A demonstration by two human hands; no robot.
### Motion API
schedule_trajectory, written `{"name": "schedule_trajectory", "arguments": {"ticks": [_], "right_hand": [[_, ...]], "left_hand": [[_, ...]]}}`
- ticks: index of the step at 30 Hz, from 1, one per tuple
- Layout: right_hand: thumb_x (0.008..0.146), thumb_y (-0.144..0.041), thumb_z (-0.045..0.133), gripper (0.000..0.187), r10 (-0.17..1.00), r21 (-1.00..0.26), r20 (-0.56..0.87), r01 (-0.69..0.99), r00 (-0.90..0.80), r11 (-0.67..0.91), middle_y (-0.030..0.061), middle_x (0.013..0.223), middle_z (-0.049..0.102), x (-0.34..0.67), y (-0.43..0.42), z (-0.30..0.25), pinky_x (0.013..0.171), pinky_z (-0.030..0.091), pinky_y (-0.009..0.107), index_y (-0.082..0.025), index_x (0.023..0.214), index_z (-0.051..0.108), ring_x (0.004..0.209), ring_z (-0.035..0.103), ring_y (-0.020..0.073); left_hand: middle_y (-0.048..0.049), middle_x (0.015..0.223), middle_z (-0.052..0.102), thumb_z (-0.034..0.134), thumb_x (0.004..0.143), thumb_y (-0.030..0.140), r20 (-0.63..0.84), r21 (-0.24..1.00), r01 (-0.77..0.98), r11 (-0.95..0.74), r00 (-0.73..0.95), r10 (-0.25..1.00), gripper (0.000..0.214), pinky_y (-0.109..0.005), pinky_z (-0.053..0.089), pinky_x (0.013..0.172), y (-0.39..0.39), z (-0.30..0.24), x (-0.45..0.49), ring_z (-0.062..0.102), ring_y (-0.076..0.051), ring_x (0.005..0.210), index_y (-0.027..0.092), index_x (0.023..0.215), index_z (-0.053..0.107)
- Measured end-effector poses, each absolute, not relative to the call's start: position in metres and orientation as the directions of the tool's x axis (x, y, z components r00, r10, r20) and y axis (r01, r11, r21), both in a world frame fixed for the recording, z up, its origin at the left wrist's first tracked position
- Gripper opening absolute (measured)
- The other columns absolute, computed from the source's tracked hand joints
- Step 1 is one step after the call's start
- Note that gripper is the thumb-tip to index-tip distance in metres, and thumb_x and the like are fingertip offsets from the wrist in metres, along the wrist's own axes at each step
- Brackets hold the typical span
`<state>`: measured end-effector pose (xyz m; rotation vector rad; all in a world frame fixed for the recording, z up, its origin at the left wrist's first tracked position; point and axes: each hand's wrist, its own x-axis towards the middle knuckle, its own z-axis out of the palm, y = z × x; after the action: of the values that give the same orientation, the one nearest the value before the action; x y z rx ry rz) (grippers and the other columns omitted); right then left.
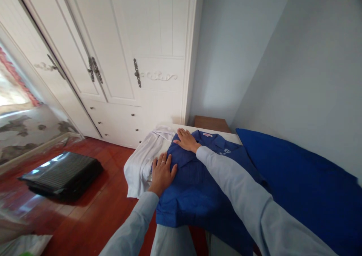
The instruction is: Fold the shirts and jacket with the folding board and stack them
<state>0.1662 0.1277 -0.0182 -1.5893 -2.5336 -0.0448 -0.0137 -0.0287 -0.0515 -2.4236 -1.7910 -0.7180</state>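
A dark blue collared shirt (195, 190) lies spread on a white surface in front of me, its collar pointing away and a white emblem on its chest. My left hand (163, 174) rests flat on the left side of the shirt, fingers spread, a ring on one finger. Farther up, near the collar, my right hand (186, 139) lies palm down on the cloth with fingers stretched out. Neither hand grips the fabric. Beside the shirt on the left, a white garment (141, 161) hangs over the surface's edge.
Behind stands a white wardrobe (164, 40) with drawers and dark handles. A brown wooden box-like piece (212, 124) sits in the corner. To the right is a large blue panel or cloth (296, 173). A black plastic-wrapped case (65, 173) lies on the red wooden floor (113, 195).
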Motion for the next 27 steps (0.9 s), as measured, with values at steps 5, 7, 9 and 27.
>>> {"name": "schedule_trajectory", "arguments": {"ticks": [5,7,9,27], "right_hand": [[0.103,-0.059,0.020,0.082,0.977,-0.106,0.051,0.971,-0.208,0.213,0.0211,0.163,0.011,0.212,0.124,-0.014,0.126,0.009,0.049,0.001,0.160,0.018,0.155,0.009,0.0307],[0.103,-0.060,0.020,0.082,0.977,-0.125,-0.059,0.973,-0.204,0.196,0.0201,0.163,0.015,0.230,0.123,-0.020,0.125,0.015,0.048,-0.001,0.159,0.023,0.154,0.014,0.0304],[0.102,-0.062,0.018,0.082,0.971,-0.135,-0.107,0.970,-0.215,0.200,0.0179,0.163,0.016,0.242,0.119,-0.028,0.125,0.019,0.046,-0.004,0.159,0.026,0.154,0.017,0.0293],[0.102,-0.064,0.027,0.081,0.877,-0.327,-0.218,0.878,-0.429,0.349,0.0101,0.165,0.010,0.269,0.038,0.006,0.126,0.005,0.056,-0.014,0.163,0.015,0.156,0.007,0.0286]], "left_hand": [[-0.0191,0.148,0.052,0.045,0.098,0.042,0.417,0.187,0.926,-0.327,0.227,0.880,0.051,-0.057,0.031,0.115,-0.027,-0.054,-0.014,0.043,-0.035,0.141,0.014,0.138,0.059],[-0.0187,0.148,0.052,0.043,0.099,0.043,0.412,0.164,0.932,-0.322,0.232,0.881,0.052,-0.057,0.032,0.115,-0.026,-0.054,-0.014,0.043,-0.035,0.141,0.013,0.139,0.058],[-0.0184,0.149,0.051,0.042,0.100,0.043,0.398,0.143,0.939,-0.312,0.234,0.887,0.053,-0.056,0.032,0.115,-0.026,-0.054,-0.014,0.043,-0.034,0.141,0.011,0.140,0.057],[-0.0184,0.152,0.048,0.040,0.100,0.046,0.302,0.154,0.942,-0.299,0.244,0.922,0.057,-0.056,0.026,0.118,-0.018,-0.053,-0.016,0.039,-0.033,0.144,0.011,0.142,0.054]]}}
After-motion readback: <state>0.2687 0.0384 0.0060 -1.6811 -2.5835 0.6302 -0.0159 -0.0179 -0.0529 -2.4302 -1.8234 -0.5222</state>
